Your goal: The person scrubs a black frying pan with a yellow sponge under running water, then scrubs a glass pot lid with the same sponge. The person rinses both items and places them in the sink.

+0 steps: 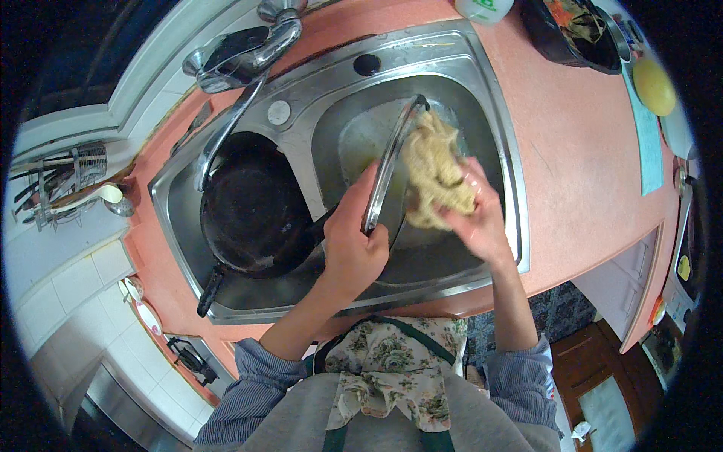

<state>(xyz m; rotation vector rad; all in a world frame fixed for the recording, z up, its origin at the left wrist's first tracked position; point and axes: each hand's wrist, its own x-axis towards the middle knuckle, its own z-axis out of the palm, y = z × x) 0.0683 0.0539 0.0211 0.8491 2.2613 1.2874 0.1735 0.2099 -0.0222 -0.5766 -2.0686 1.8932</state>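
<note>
My left hand (356, 243) grips the metal rim of a round glass lid (390, 158), which is tilted nearly on edge over the right basin of a steel sink (517, 226). On the right side of the lid, my right hand (480, 209) holds a crumpled yellowish cloth (435, 169), slightly blurred. Whether the cloth touches the glass I cannot tell. Some liquid lies in the basin below. In the left basin sits a dark frying pan (254, 198), and another black handle (210, 291) sticks out at its lower left.
A chrome faucet (243, 56) reaches over the left basin. On the pink counter (576, 169) stand a black container (565, 45) with scraps and a white bottle (484, 7). A yellow oval object (654, 87) and a turquoise strip (644, 135) lie at the right. A utensil rack (68, 175) hangs left.
</note>
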